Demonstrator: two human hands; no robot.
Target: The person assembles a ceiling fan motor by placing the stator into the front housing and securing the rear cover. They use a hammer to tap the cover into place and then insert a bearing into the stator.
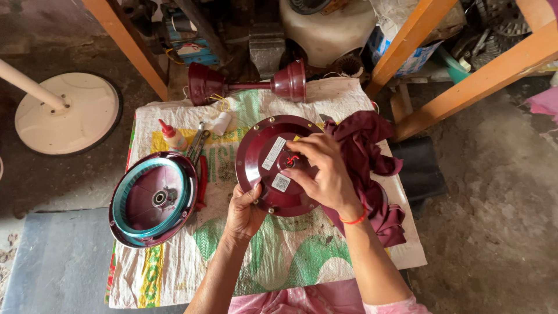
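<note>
Now my left hand (pixel 244 210) grips the rim of the round dark red cover (pixel 273 166) so it stays tipped up. My right hand (pixel 322 168) pinches the small part at its middle.

I see soft, even daylight with faint shadows only. The centre looks sharp to me, while the edges bow outward

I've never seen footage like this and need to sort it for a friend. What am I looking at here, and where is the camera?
The camera sits on a person's head, looking down at their own bare hands. The left hand steadies the rim of a round maroon motor cover; the right hand presses fingertips at its centre. It rests on a woven sack spread over a small table. Nearby lie an open motor housing with a teal ring, a glue bottle, pliers, a maroon cloth and a maroon rod piece.
</note>
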